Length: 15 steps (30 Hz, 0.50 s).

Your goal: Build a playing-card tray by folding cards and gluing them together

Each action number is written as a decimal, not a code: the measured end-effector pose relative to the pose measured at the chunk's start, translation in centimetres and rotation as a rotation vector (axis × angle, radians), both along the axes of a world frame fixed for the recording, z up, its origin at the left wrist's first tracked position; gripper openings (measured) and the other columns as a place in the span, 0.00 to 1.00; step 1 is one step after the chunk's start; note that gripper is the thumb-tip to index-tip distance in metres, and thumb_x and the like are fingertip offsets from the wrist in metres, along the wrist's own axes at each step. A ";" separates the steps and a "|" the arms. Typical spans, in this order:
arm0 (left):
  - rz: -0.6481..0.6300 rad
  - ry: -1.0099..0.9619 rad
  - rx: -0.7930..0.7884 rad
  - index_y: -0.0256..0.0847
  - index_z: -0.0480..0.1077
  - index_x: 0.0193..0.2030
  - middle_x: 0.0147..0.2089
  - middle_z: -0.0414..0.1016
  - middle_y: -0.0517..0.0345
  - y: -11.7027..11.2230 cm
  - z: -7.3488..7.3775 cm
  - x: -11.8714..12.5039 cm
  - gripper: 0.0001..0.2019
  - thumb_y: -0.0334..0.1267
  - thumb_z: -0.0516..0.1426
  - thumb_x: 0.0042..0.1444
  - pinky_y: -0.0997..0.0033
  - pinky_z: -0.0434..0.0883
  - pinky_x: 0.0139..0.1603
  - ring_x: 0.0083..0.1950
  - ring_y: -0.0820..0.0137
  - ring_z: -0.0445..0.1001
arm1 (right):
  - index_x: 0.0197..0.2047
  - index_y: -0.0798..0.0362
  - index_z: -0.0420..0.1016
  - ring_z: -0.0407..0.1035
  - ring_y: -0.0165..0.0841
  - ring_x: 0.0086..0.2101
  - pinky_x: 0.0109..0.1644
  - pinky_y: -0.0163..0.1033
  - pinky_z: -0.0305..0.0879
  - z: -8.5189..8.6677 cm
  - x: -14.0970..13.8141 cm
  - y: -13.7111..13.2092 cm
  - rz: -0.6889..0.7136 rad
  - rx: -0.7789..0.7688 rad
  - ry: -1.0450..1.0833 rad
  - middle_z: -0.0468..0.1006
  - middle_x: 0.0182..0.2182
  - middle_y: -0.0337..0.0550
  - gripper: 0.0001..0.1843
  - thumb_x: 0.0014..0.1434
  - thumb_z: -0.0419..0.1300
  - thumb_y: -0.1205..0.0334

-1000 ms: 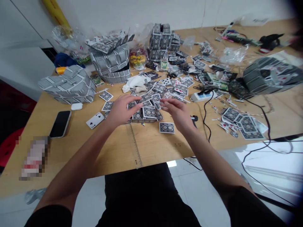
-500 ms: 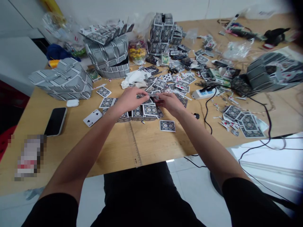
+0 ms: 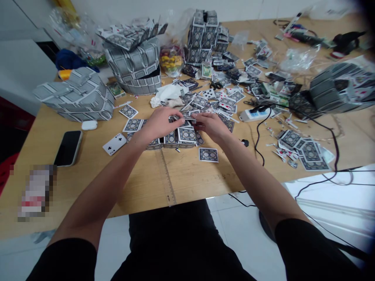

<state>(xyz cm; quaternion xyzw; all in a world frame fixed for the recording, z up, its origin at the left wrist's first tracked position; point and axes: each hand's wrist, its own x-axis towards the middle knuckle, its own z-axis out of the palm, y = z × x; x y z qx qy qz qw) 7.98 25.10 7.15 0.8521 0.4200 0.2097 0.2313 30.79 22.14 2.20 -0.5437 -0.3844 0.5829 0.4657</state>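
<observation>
Between my hands is a playing card, seen nearly edge-on. My left hand pinches its left end, thumb toward me. My right hand grips the right end with bent fingers. Just below them lies a low structure built of playing cards, patterned backs up, with a dark gap showing in it; my left wrist covers part of it. A single face-down card rests on the table in front of my right hand. Left of the structure lies a two of clubs, face up.
Woven card pieces stand at left, back left, back centre and right. Loose cards spread across the middle. A power strip trails black cables. A phone, an earbud case and a clear ruler lie on the table.
The view has shifted slightly. Both hands keep their hold on the card above the structure, with almost no visible movement.
</observation>
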 end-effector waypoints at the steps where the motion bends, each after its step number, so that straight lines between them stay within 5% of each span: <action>1: -0.005 0.008 0.009 0.47 0.84 0.51 0.53 0.86 0.54 0.0 -0.1 0.0 0.11 0.45 0.63 0.67 0.52 0.69 0.67 0.59 0.57 0.78 | 0.38 0.52 0.84 0.74 0.35 0.38 0.48 0.42 0.75 0.0 0.0 0.0 0.004 0.001 -0.001 0.83 0.37 0.46 0.09 0.60 0.75 0.57; 15: -0.048 0.109 0.067 0.45 0.80 0.58 0.59 0.79 0.49 -0.8 -0.7 -0.3 0.15 0.44 0.62 0.67 0.51 0.67 0.71 0.65 0.54 0.73 | 0.47 0.51 0.86 0.75 0.37 0.41 0.49 0.45 0.72 -0.3 -0.3 -0.7 0.021 0.015 -0.045 0.85 0.41 0.45 0.15 0.56 0.75 0.60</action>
